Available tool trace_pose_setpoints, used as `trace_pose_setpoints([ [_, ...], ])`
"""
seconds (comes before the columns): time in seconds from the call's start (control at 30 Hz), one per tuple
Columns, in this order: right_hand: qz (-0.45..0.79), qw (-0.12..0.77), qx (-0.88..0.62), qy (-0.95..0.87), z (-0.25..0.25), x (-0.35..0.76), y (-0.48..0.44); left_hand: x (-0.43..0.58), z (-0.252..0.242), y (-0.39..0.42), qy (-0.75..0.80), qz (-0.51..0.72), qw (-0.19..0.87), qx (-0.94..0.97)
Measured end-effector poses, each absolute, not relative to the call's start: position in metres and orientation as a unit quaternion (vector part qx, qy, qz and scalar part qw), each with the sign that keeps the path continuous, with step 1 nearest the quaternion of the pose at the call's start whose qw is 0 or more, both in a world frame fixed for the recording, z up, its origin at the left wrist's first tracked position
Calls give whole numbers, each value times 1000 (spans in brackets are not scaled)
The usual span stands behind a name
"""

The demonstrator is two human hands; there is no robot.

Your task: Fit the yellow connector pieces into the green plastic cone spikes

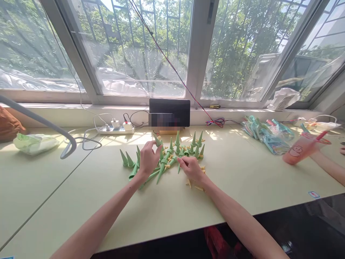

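My left hand [149, 157] is closed, thumb and fingers pinching a green cone-shaped spike [157, 140] with its point up. My right hand [192, 167] is closed too, fingertips together beside the green pieces. What it pinches is too small to make out. Between and around both hands lie several green plastic spikes [162, 169], some standing upright, others on their sides. Small yellow valve-like pieces are fitted to some of them. A few loose yellow pieces [199, 188] rest near my right wrist. Two upright green cones [129, 160] stand left of my left hand.
A dark screen [169, 113] stands behind the spikes. A power strip [115, 130] with cables sits back left, near a green-white packet [35, 144]. A grey curved bar [58, 130] crosses at left. Rightward are bagged items [265, 132], a pink drink cup [299, 149] and another person's arm [330, 167].
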State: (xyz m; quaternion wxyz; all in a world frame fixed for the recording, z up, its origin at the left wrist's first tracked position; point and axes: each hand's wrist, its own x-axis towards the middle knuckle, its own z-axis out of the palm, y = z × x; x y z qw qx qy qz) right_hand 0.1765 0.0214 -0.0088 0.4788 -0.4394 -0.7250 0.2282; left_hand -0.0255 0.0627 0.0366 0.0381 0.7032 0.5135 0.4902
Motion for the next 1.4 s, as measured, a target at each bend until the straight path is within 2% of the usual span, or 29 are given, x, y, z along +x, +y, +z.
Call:
trace_pose_setpoints([
  [0.17, 218, 473, -443, -730, -9, 177, 22, -23, 27, 65, 530, 426, 62, 730],
  [0.7, 207, 456, -454, -737, -7, 177, 19, -23, 17, 62, 518, 431, 75, 735],
  [1.13, 204, 473, -459, -724, -8, 180, 21, -30, 32, 28, 493, 478, -11, 727],
  [1.4, 197, 498, -487, -690, -3, 182, 19, -27, 22, 22, 487, 358, 20, 796],
])
